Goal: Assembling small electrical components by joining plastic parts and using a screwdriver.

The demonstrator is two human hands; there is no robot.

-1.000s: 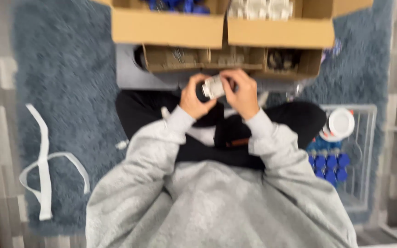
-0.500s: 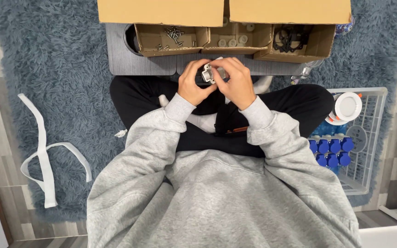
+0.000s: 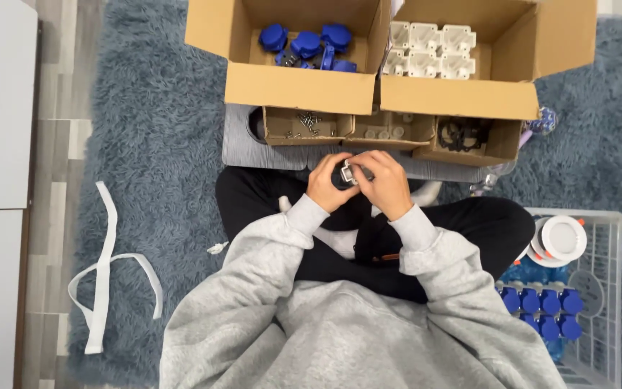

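Both my left hand (image 3: 330, 189) and right hand (image 3: 385, 186) clasp one small dark-and-white part (image 3: 348, 174), held close above my lap for steadiness.

Cardboard boxes (image 3: 368, 133) close ahead of hands (image 3: 358, 184)

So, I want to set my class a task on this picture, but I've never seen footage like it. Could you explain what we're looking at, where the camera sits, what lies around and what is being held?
There is no machine here: a person in a grey sweatshirt sits cross-legged on a shaggy blue-grey rug, and the one camera is worn on their head, looking down. The left hand and right hand together hold a small dark and silver part. In front stand two open cardboard boxes, one with blue plastic pieces, one with white plastic pieces. Nearer lie three small cardboard trays of screws and small fittings. To the person's right, a white wire basket holds more blue pieces. A white strap lies on the rug.
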